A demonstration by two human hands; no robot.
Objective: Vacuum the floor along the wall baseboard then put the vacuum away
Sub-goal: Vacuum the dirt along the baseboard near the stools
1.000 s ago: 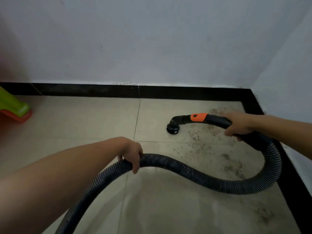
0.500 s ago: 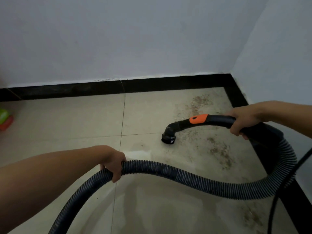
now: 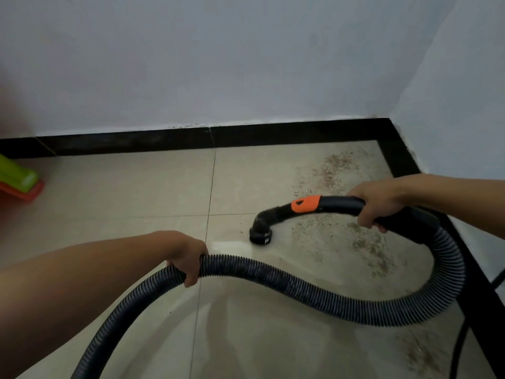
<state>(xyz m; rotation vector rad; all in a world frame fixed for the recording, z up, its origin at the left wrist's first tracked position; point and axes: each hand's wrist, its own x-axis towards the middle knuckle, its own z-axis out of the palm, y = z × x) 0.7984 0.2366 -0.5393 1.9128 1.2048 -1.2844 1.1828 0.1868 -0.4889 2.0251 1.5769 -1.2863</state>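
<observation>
While the right hand [image 3: 374, 203] is wrapped around the vacuum's curved black handle [image 3: 341, 205], just behind the orange collar [image 3: 305, 203], the left hand [image 3: 188, 255] is gripping the ribbed hose [image 3: 300, 285] further out from the baseboard [image 3: 246, 138], so the two hands are well apart. The round nozzle [image 3: 260, 235] points mouth-down at the tiled floor [image 3: 136, 192], a bit out from the baseboard. Can't tell if it's actually touching.

Gritty brown dirt [image 3: 336, 165] is scattered between the nozzle and the baseboard's corner, with more along the baseboard's right stretch. The hose loops from the handle toward that stretch, then sweeps back to the left hand. A thin black cord [image 3: 461, 337] crosses the baseboard there too. Some green and orange plastic thing [image 3: 19, 179] sits near the baseboard's far left end.
</observation>
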